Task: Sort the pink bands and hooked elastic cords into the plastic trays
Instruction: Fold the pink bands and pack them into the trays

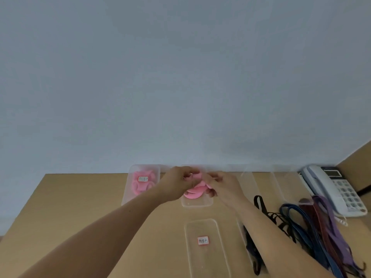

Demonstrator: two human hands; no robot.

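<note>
A: Status on the hands?

B: Left hand (177, 182) and right hand (221, 186) meet over the middle clear tray (197, 203) at the far edge of the wooden table (80, 207). Both sets of fingers are curled narrow, pinching a pink band (193, 176) between them. Blurred, so exact grip per finger is unclear.

A: Rest of the bands?

B: Stack of pink bands (193, 194) just below the fingertips, inside that same tray. More pink bands (143, 183) in the labelled tray (128, 195) left of the left hand's knuckles.

A: Cords?

B: Hooked elastic cords (313, 223) lie loose on the table, right of the right wrist: black, blue, dark red, purple, tangled together. One dark cord (252, 251) sits under the right forearm; I can't tell if it's in a tray.

A: Other trays?

B: Labelled clear tray (204, 225) nearer the body than the fingers, nothing in it. Two more clear trays (249, 181) right of the right hand's fingers. Desk phone (337, 189) beyond those, far right.
</note>
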